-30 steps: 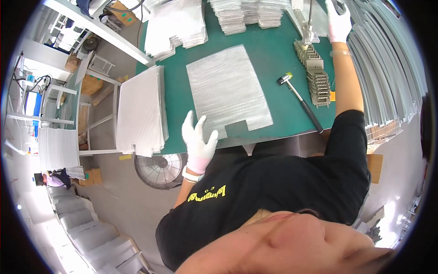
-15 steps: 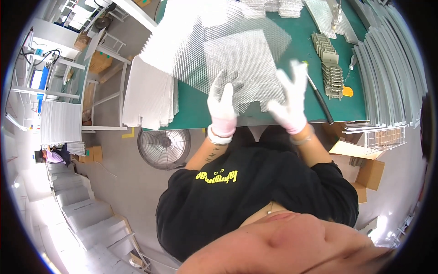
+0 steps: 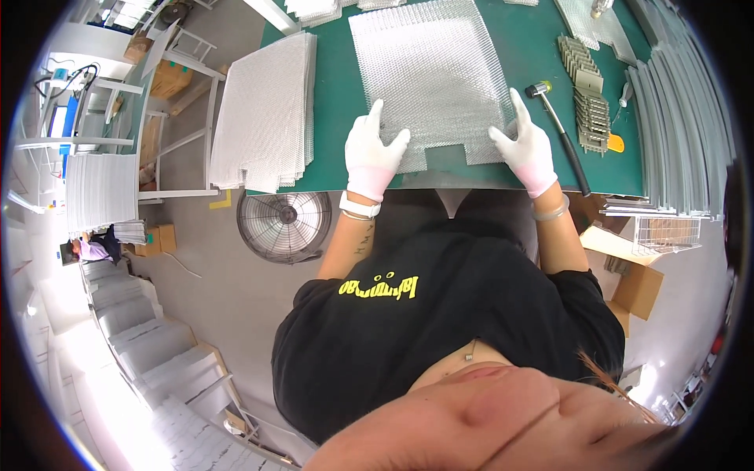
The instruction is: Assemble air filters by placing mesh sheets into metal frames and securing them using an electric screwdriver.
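A silvery mesh sheet (image 3: 432, 78) with a notched near edge lies flat in front of me, perhaps with others beneath it. My left hand (image 3: 371, 157), in a white glove, rests against its near left side, thumb and forefinger spread. At the near right corner is my right hand (image 3: 528, 153), also gloved, forefinger along the side and thumb at the edge. Both hands look open, with the sheet between them. To the right of my right hand lies a hammer (image 3: 564, 133) with a black handle.
A stack of mesh sheets (image 3: 263, 110) stands at the left of the green table (image 3: 334, 86). On the right are a row of metal parts (image 3: 589, 102), a screwdriver (image 3: 626, 94) and many stacked metal strips (image 3: 679, 125). A floor fan (image 3: 284, 228) is below the table's left edge.
The mesh spread across the upper left has gone from there, and the sheet before me now lies straighter. My hands have moved apart to its two sides. The view has shifted.
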`<state>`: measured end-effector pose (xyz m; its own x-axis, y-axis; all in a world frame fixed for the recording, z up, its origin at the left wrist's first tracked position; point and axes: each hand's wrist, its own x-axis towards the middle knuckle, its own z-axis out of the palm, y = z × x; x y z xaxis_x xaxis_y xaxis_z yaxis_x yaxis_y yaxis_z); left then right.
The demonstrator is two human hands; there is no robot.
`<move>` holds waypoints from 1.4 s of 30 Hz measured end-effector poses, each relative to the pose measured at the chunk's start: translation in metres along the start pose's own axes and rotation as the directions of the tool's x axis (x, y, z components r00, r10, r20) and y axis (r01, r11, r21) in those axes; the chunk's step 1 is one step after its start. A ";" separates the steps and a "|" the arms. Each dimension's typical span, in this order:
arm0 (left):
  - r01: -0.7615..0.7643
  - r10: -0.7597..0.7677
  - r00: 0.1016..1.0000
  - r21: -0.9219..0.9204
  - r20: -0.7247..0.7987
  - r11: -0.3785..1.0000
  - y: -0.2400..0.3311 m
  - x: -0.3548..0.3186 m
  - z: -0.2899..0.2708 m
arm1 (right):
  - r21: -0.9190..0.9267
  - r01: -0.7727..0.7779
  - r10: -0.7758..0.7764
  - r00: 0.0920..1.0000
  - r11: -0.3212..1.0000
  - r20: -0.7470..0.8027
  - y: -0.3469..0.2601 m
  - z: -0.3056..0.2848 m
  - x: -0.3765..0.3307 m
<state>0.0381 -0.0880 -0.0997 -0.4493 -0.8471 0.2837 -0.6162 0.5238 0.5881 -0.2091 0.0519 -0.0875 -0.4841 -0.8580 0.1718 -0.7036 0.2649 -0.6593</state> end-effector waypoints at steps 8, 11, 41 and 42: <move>-0.002 -0.015 0.997 0.205 0.078 0.979 -0.012 -0.003 0.017 | -0.140 0.014 -0.013 1.000 0.990 0.010 0.018 0.021 -0.004; -0.013 -0.003 0.998 0.229 0.068 0.973 -0.014 -0.003 0.019 | -0.163 0.018 -0.014 1.000 0.986 0.024 0.015 0.020 -0.004; -0.368 0.367 0.929 0.244 0.050 0.897 0.033 -0.063 -0.017 | -0.603 0.073 -0.013 0.995 0.795 0.104 0.199 -0.133 0.145; -0.454 0.456 0.890 0.130 0.020 0.881 0.035 -0.073 -0.019 | -0.584 0.092 -0.060 0.995 0.806 0.074 0.201 -0.133 0.146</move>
<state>0.0620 -0.0093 -0.0858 -0.6937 -0.5132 0.5054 -0.4230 0.8582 0.2909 -0.4905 0.0390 -0.0977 -0.4008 -0.9026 0.1568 -0.9160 0.3914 -0.0884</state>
